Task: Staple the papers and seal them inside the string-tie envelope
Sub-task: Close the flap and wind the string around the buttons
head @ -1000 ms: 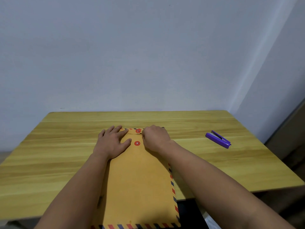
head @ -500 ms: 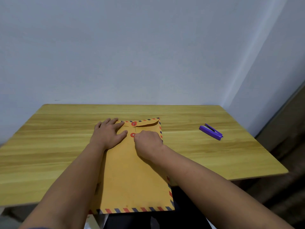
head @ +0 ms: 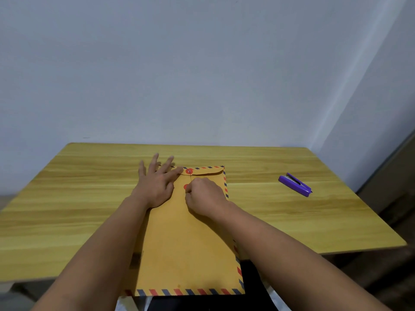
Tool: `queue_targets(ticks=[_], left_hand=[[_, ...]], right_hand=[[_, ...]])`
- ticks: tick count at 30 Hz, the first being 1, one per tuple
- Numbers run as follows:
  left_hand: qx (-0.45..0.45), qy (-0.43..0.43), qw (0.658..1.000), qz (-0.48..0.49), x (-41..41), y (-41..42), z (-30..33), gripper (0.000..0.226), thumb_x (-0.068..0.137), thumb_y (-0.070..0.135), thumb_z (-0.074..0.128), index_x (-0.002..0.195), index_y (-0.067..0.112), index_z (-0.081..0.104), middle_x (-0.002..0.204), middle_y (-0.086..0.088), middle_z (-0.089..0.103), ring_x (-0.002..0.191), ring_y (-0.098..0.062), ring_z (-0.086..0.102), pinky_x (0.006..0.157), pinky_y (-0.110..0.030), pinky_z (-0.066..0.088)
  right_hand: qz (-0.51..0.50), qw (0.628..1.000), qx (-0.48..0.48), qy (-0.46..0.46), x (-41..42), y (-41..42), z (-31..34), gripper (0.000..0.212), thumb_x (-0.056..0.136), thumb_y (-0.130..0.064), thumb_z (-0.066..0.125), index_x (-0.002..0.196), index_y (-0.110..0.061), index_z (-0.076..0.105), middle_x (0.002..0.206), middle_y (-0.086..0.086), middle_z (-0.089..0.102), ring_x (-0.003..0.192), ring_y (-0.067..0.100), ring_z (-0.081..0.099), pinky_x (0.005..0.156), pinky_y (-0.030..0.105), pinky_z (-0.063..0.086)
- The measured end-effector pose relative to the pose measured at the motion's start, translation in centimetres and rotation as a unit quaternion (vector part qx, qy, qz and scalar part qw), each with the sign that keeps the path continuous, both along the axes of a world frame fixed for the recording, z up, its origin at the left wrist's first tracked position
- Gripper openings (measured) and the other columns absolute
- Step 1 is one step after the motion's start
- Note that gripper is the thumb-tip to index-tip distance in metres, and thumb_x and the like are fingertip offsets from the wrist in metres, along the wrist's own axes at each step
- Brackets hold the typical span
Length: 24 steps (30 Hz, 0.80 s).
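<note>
A brown string-tie envelope with a red-and-blue striped border is being kept flat on the wooden table, its length running from near to far and its near end hanging past the near edge of the table. The flap at the far end is lying folded down. The upper red button is being left exposed on the flap, while the lower red button is being partly covered by the right hand. A thin string is being drawn taut from the upper button down to the right hand, whose fingers are curled and are being pinched together around the string just beside the lower button. The left hand is being laid on the far left corner of the envelope with its fingers spread and straight, the forefinger reaching to just beside the upper button and the other fingertips passing beyond the far edge onto the table. The papers are not being shown. A purple stapler is being left on the table well apart to the right of the envelope, untouched by either hand.
</note>
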<state>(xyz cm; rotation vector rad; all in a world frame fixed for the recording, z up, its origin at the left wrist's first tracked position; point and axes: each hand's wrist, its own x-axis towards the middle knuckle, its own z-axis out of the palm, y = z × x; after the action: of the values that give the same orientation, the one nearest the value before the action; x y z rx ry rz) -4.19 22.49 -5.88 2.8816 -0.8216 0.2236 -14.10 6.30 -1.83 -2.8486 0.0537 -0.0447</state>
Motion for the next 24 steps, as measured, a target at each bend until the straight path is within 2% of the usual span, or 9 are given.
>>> queue_targets(ticks=[2, 4, 6, 8, 11, 16, 19, 24], left_hand=[[0.033, -0.001, 0.998, -0.046, 0.2, -0.3, 0.4, 0.064, 0.093, 0.037, 0.018, 0.155, 0.053, 0.014, 0.167, 0.013, -0.001, 0.155, -0.029, -0.014, 0.116, -0.064, -0.014], [0.051, 0.034, 0.995, -0.077, 0.6, -0.6, 0.4, 0.060, 0.100, 0.032, 0.022, 0.155, 0.054, 0.010, 0.168, 0.012, 0.004, 0.156, -0.025, -0.004, 0.121, -0.060, -0.003], [0.051, 0.066, 0.993, -0.083, 0.9, -0.6, 0.2, 0.061, 0.094, 0.041, 0.011, 0.153, 0.056, 0.011, 0.168, 0.013, 0.011, 0.156, -0.021, 0.006, 0.124, -0.055, 0.005], [0.022, 0.081, 0.993, -0.077, 1.0, -0.5, -0.2, 0.071, 0.083, 0.047, 0.004, 0.152, 0.058, 0.016, 0.167, 0.014, 0.015, 0.155, -0.017, 0.008, 0.124, -0.052, 0.005], [0.000, 0.093, 0.993, -0.073, 1.0, -0.6, -0.3, 0.068, 0.086, 0.044, 0.010, 0.151, 0.060, 0.019, 0.167, 0.015, 0.016, 0.155, -0.015, 0.008, 0.124, -0.051, 0.003], [-0.007, 0.105, 0.992, -0.069, 0.7, -0.7, -0.1, 0.067, 0.087, 0.041, 0.014, 0.150, 0.060, 0.021, 0.167, 0.015, 0.017, 0.155, -0.015, 0.008, 0.124, -0.051, 0.002], [-0.011, 0.105, 0.992, -0.069, 0.6, -0.7, 0.1, 0.070, 0.083, 0.045, 0.009, 0.150, 0.060, 0.022, 0.166, 0.015, 0.018, 0.155, -0.015, 0.009, 0.124, -0.051, 0.002], [-0.011, 0.093, 0.993, -0.068, 0.4, -0.6, 0.1, 0.076, 0.078, 0.048, 0.003, 0.151, 0.059, 0.023, 0.166, 0.016, 0.019, 0.155, -0.014, 0.010, 0.124, -0.050, 0.003]], right_hand=[[-0.010, 0.999, 0.029, 0.009, 0.2, 0.0, 0.1, 0.025, 0.095, -0.020, 0.058, 0.108, -0.021, 0.080, 0.110, 0.003, 0.074, 0.103, 0.030, 0.066, 0.077, 0.036, 0.053], [-0.016, 0.999, 0.040, 0.016, 0.2, -0.1, 0.1, 0.027, 0.095, -0.021, 0.059, 0.115, -0.021, 0.078, 0.112, 0.003, 0.073, 0.105, 0.029, 0.066, 0.075, 0.034, 0.050], [-0.024, 0.999, 0.033, 0.020, 0.1, -0.3, 0.2, 0.027, 0.095, -0.019, 0.059, 0.117, -0.017, 0.075, 0.111, 0.005, 0.072, 0.105, 0.030, 0.066, 0.074, 0.033, 0.047], [-0.036, 0.999, 0.001, 0.021, -0.3, -0.5, 0.7, 0.021, 0.096, -0.016, 0.060, 0.114, -0.012, 0.070, 0.106, 0.007, 0.067, 0.101, 0.031, 0.065, 0.072, 0.034, 0.045], [-0.044, 0.998, -0.025, 0.028, -0.7, -0.3, 0.9, 0.024, 0.098, -0.016, 0.062, 0.122, -0.010, 0.063, 0.117, 0.009, 0.065, 0.108, 0.031, 0.063, 0.074, 0.036, 0.042], [-0.063, 0.996, 0.045, 0.037, -0.3, 0.9, 0.3, 0.028, 0.098, -0.016, 0.061, 0.124, -0.009, 0.065, 0.120, 0.010, 0.066, 0.112, 0.033, 0.063, 0.079, 0.037, 0.048], [-0.066, 0.993, 0.089, 0.043, 0.1, 1.6, 0.0, 0.027, 0.095, -0.019, 0.059, 0.117, -0.011, 0.072, 0.115, 0.009, 0.070, 0.109, 0.033, 0.065, 0.081, 0.037, 0.053], [-0.036, 0.990, 0.126, 0.057, 0.8, 0.8, 0.6, 0.023, 0.090, -0.015, 0.060, 0.094, -0.016, 0.082, 0.102, 0.005, 0.076, 0.098, 0.029, 0.066, 0.085, 0.042, 0.060]])
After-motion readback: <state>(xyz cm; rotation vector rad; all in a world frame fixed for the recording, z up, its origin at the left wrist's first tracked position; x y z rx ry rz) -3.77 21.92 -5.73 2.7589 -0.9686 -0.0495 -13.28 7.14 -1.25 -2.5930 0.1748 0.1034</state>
